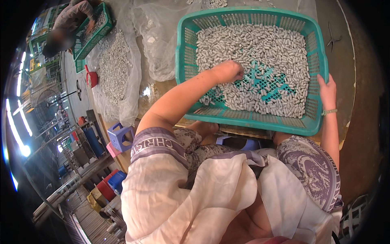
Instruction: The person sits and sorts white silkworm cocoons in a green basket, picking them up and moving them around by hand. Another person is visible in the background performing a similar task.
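Note:
A large green plastic basket [252, 123] with slotted walls is in front of me, tilted slightly. Many small pale grey, capsule-shaped pieces [260, 38] cover most of its lattice bottom; a patch of green lattice [264, 77] shows through at the middle. My left hand [229, 72] is down among the pieces near the basket's middle, fingers curled in; whatever they hold is hidden. At the right side, my right hand [327, 90] grips the basket's rim, thumb over the edge. A beaded bracelet is on that wrist.
Left of the basket, more grey pieces [113, 65] lie heaped on a clear plastic sheet [156, 53], with a red scoop [92, 77] beside them. Farther back, a person [75, 18] reaches into another green basket [95, 38]. A blue stool [120, 136] stands at lower left.

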{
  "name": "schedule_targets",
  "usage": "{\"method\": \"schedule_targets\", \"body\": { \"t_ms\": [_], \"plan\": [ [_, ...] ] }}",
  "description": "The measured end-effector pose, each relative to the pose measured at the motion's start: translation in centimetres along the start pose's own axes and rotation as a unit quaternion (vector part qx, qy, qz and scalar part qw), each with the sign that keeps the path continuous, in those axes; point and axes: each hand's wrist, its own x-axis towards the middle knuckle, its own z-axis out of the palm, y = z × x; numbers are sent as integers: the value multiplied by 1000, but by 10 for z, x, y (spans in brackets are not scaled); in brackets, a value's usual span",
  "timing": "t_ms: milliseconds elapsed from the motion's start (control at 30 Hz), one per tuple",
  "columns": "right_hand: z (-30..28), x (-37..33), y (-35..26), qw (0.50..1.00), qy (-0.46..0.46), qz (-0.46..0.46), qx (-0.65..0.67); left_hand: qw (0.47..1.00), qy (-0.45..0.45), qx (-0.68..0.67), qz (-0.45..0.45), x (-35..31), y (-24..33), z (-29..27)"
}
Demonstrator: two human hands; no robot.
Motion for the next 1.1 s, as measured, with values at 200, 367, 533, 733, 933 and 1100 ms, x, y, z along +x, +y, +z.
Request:
{"method": "schedule_targets", "body": {
  "t_ms": [200, 367, 533, 733, 933, 1100],
  "plan": [
    [0, 1, 6, 1000, 4, -5, 6, 997, 57, 51, 30, 0, 5, 11],
    [1, 1, 6, 1000, -1, -2, 1, 980, 79, 115, 142, 3, -1, 21],
    [0, 1, 3, 1000, 6, -3, -19, 965, 120, 129, 196, -1, -5, 17],
    [1, 1, 2, 1000, 1, -12, -20, 978, 173, 98, 56, 0, 1, 34],
    [0, -1, 0, 1000, 4, -4, -14, 984, 100, 37, -144, 14, 18, 27],
    [2, -1, -2, 1000, -1, -4, -13, 983, 95, 79, -139, 19, 10, 40]
  ]
}}
